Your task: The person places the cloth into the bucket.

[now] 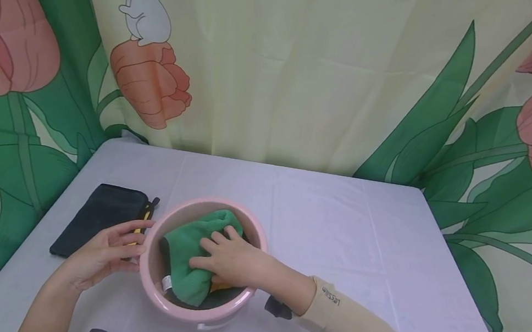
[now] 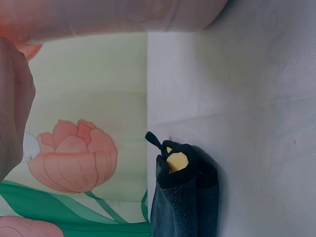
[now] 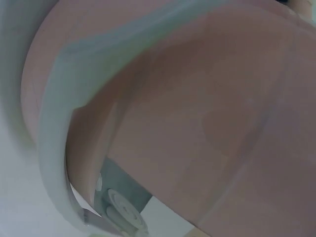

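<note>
A pink bucket (image 1: 258, 231) stands left of the table's middle and holds a green cloth (image 1: 185, 256) with a dark edge and a small white tag. My right hand (image 1: 229, 258) reaches over the rim and rests on the cloth, fingers spread across it. With its fingers extended, my left hand (image 1: 108, 249) touches the bucket's left outer side. Something yellow-orange shows under the right hand, partly hidden. The right wrist view is filled by the bucket's side (image 3: 197, 113) and its pale handle (image 3: 54, 133); the right hand itself cannot be seen there.
A dark folded cloth (image 1: 100, 217) with a hanging loop and yellow inside lies left of the bucket, behind the left hand. White cloth covers the table (image 1: 338, 225). A printed curtain (image 1: 281, 79) hangs behind the far edge.
</note>
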A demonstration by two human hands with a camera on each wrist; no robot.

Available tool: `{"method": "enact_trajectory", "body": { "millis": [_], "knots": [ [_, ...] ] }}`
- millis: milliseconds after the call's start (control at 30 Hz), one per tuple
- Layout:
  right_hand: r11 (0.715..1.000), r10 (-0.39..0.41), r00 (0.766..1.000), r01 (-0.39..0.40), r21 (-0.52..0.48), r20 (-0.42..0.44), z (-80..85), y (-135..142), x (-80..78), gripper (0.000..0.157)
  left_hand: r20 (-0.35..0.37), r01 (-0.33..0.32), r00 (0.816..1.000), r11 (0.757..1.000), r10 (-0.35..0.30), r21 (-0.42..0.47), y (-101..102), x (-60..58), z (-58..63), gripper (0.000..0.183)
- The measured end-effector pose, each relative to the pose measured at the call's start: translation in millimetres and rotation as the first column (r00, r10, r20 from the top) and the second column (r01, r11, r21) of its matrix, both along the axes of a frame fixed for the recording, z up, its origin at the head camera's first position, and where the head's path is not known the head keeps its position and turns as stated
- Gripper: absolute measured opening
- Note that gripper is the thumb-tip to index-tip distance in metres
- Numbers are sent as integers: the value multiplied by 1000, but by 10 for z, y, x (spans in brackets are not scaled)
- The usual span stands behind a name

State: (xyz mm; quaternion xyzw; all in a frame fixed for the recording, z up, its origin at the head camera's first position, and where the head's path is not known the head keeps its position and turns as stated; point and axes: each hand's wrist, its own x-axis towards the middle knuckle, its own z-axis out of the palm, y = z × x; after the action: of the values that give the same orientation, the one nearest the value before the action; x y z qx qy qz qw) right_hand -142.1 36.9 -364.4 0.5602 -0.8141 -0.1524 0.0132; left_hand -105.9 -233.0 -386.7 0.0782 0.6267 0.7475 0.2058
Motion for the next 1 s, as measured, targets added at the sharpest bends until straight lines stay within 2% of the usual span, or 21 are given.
{"method": "enact_trajectory", "body": {
  "millis": [100,233,333,433,500,533,567,633,733,800,833,900,933,1000],
  "knots": [
    [1000,-2,1000,2,5,29,7,-9,-16,45,0,-1,1000,1000,1,-1,-9,0,-1,40],
    [1000,-8,994,6,20,108,63,-2,-42,53,-1,-1,1000,1000,1,2,-18,2,-2,40],
    [1000,3,984,0,-15,178,133,28,-47,55,0,5,1000,1000,-5,11,-21,0,-4,41],
    [990,32,977,-2,-139,209,205,75,-55,51,3,9,1000,1000,-9,14,-17,-7,-11,42],
    [962,40,979,16,-271,200,248,125,-72,46,-1,11,1000,1000,-11,16,-14,-15,-21,42],
    [936,41,981,29,-350,190,262,154,-88,43,-3,10,1000,1000,-10,16,-12,-19,-27,42],
    [900,38,982,46,-433,183,274,185,-105,40,-4,10,1000,1000,-9,17,-11,-23,-33,42],
    [800,17,985,91,-593,174,287,255,-139,34,-10,8,1000,1000,-8,21,-11,-29,-46,42],
    [610,-24,971,203,-766,238,266,371,-185,29,-9,10,1000,1000,-10,29,-15,-34,-58,42],
    [480,-57,938,325,-815,341,240,455,-200,31,-11,15,1000,999,-15,37,-19,-35,-62,43],
    [418,-68,912,394,-818,405,221,499,-207,32,-13,18,1000,999,-18,40,-21,-36,-63,43],
    [298,-74,835,540,-787,545,189,587,-211,36,-16,22,1000,999,-21,44,-22,-37,-65,43],
    [247,-75,785,613,-751,615,176,628,-212,37,-17,22,1000,999,-21,43,-22,-36,-65,43],
    [168,-57,663,743,-648,746,148,707,-215,39,-16,20,1000,999,-19,40,-24,-35,-68,43]
  ]
}}
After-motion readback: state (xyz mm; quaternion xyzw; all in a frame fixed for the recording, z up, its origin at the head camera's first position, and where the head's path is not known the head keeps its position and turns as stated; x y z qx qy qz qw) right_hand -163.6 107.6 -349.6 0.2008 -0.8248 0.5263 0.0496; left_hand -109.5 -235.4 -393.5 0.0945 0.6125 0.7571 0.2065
